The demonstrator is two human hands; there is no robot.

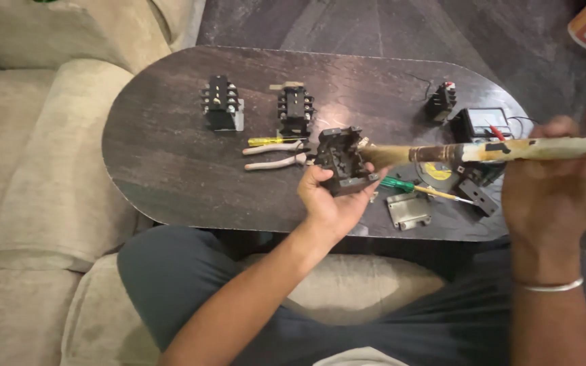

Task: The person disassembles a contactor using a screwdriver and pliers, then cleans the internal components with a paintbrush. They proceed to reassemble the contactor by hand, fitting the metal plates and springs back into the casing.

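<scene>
— Where's the open room on the table [171, 163]?

— Left end, bare wood. Mid-table is crowded: two black contactors [222, 103], pliers [276, 155] and a yellow screwdriver [276, 141].

— And the right?

— Tight: meter [486, 123], metal plate [408, 210] and green screwdriver [418, 189], with the long brush [496, 150] barring the way across.

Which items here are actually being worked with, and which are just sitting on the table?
In use:
- black contactor housing, held in the left hand
- paintbrush, held in the right hand, bristles at the housing

Lying about:
- two black contactors
- pliers
- yellow-handled screwdriver
- green-handled screwdriver
- metal plate
- multimeter
</scene>
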